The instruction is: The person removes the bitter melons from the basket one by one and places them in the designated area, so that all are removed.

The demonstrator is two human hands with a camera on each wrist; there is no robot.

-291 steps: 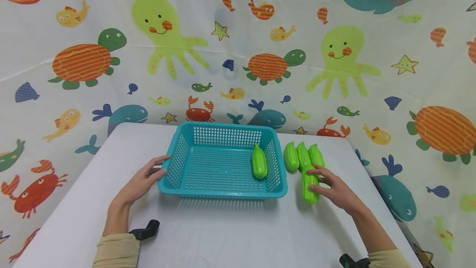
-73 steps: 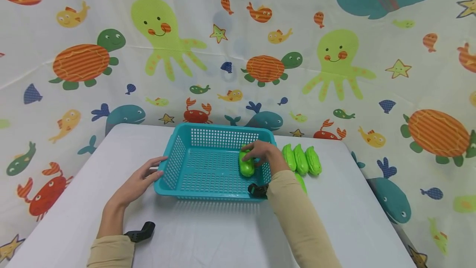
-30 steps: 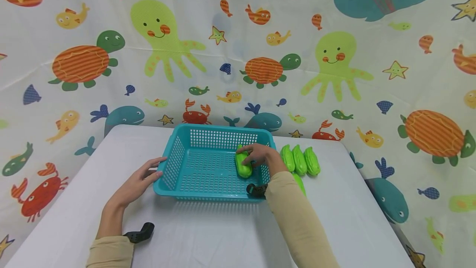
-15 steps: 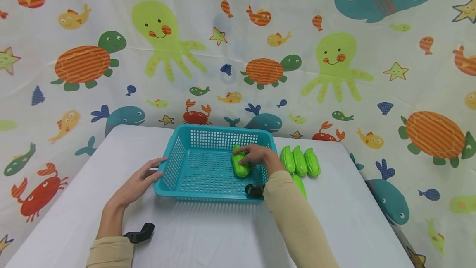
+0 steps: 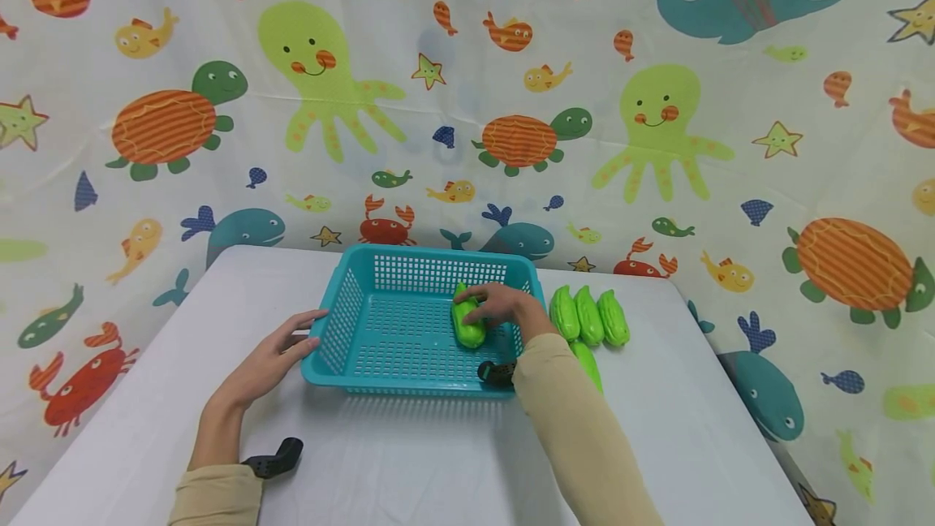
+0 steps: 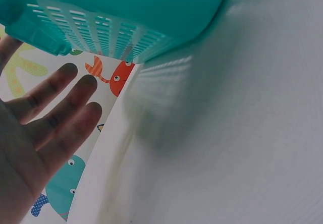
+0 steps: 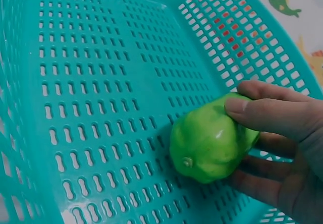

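A teal plastic basket [image 5: 394,389] with slotted sides stands on the white table. My right hand [image 5: 499,303] reaches over its right side and grips a plump, ridged, bright green vegetable [image 5: 471,337] against the basket floor. In the right wrist view, thumb and fingers curl round the green vegetable [image 7: 204,148], with its pale nub facing the camera. My left hand [image 5: 270,360] touches the basket's left rim with extended fingers. From the left wrist, the left hand [image 6: 43,128] appears beside the basket wall [image 6: 106,32], palm visible and fingers loosely straight.
Right of the basket, three similar green vegetables [image 5: 588,316] lie in a row. Another green vegetable [image 5: 587,364] lies nearer, partly hidden by the right sleeve [image 5: 577,420]. A sea-animal curtain [image 5: 453,209] hangs behind the table [image 5: 380,461].
Since 9.7 s ago, my right hand has left a vegetable on the table and taken hold of the one in the basket. That vegetable has slid left. The left hand stays at the rim.
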